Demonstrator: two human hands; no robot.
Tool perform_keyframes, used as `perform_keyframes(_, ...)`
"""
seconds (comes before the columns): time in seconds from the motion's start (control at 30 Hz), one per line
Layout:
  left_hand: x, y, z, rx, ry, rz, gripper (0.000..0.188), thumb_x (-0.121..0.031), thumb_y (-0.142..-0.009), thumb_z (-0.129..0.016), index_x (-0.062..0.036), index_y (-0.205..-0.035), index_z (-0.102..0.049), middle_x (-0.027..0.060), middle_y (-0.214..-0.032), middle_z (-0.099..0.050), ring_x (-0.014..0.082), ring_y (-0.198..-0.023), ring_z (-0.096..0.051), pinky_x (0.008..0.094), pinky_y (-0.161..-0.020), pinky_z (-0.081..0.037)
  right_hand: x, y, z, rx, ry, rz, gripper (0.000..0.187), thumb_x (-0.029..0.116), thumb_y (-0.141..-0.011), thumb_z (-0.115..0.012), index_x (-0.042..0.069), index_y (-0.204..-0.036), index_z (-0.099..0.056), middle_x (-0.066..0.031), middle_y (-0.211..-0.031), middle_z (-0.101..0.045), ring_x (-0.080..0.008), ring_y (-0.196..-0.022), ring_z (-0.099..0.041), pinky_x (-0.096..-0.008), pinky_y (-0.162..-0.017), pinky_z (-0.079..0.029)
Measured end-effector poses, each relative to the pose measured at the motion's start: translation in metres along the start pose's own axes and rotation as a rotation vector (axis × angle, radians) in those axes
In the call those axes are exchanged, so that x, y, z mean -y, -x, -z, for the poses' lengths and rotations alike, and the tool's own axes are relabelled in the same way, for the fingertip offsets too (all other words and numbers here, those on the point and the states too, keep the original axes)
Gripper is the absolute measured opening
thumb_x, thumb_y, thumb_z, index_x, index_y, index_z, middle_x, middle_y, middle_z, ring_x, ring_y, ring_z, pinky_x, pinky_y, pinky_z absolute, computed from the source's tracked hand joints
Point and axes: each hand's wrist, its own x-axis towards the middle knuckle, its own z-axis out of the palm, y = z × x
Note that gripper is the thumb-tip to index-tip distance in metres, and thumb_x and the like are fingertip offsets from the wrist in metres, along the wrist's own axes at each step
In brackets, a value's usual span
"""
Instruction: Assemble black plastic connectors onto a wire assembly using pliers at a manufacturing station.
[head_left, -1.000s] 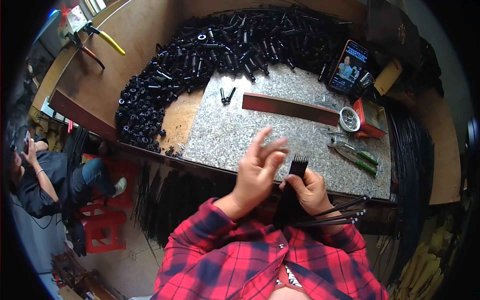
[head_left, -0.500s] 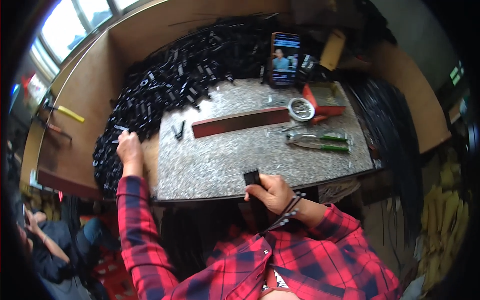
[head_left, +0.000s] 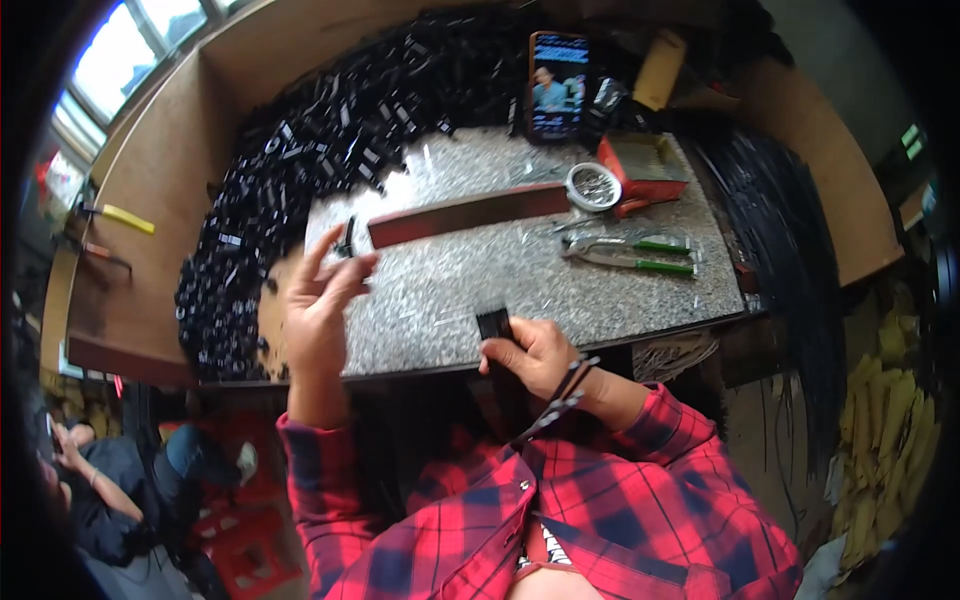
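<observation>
My right hand [head_left: 535,355] is closed around a bundle of flat black strips [head_left: 494,326], held at the near edge of the stone-topped table [head_left: 440,290]. My left hand [head_left: 318,305] is raised over the table's left side, its fingers apart and slightly blurred. I see nothing held between them. Just beyond its fingertips lies a small black forked piece [head_left: 347,237], partly hidden by the fingers. A large heap of small black pieces [head_left: 260,190] spreads along the left and back of the table.
A long dark-red bar [head_left: 465,215], a round tub of small metal pieces [head_left: 593,187], green-handled pliers [head_left: 635,254] and a red tray-like holder [head_left: 645,170] lie on the table. A lit phone [head_left: 556,90] stands behind. Long black strips [head_left: 790,220] hang at right. Another person [head_left: 110,480] sits at lower left.
My left hand has moved from the heap rightward to the small forked piece, and its fingers have spread. My right hand keeps its bundle; the whole view has shifted slightly.
</observation>
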Motion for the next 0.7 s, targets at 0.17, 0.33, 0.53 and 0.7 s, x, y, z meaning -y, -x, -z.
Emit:
perform_keyframes(0.17,0.022,0.030,-0.021,0.093,0.529,0.244,0.032,-0.005,-0.092,-0.055,0.0006,-0.123,-0.055,0.0167,-0.106,-0.065,0.0219,-0.096,-0.065,0.0320,-0.085,-0.054,0.011,-0.001,-0.001,0.041,-0.105,-0.114,0.025,0.024,-0.095,-0.057,0.001,-0.085,-0.061,-0.0036,-0.076,-0.066,-0.0105,-0.073,-0.061,-0.0256,-0.068,-0.048)
perform_keyframes(0.33,0.026,0.043,-0.030,0.154,0.578,0.303,0.035,-0.003,-0.091,-0.056,0.0014,-0.125,-0.050,0.0189,-0.109,-0.063,0.0243,-0.100,-0.064,0.0312,-0.084,-0.056,0.015,0.000,-0.004,0.055,-0.064,-0.075,0.026,0.025,-0.095,-0.057,0.001,-0.085,-0.062,-0.0042,-0.075,-0.065,-0.0105,-0.072,-0.061,-0.0256,-0.067,-0.048)
perform_keyframes(0.53,0.034,0.044,-0.034,0.187,0.608,0.331,0.037,-0.003,-0.090,-0.058,-0.0006,-0.126,-0.051,0.0148,-0.106,-0.065,0.0176,-0.095,-0.065,0.0281,-0.080,-0.056,0.017,-0.001,-0.007,0.071,-0.043,-0.092,0.026,0.025,-0.095,-0.057,0.001,-0.084,-0.062,-0.0039,-0.075,-0.065,-0.0104,-0.071,-0.061,-0.0254,-0.066,-0.047)
perform_keyframes(0.7,0.037,0.043,-0.038,0.160,0.616,0.344,0.043,-0.003,-0.088,-0.060,0.0007,-0.130,-0.048,0.0168,-0.109,-0.063,0.0208,-0.097,-0.064,0.0291,-0.083,-0.055,0.016,-0.002,-0.007,0.071,-0.024,-0.043,0.028,0.026,-0.096,-0.055,0.002,-0.083,-0.062,-0.0026,-0.074,-0.064,-0.0092,-0.069,-0.059,-0.0245,-0.064,-0.046)
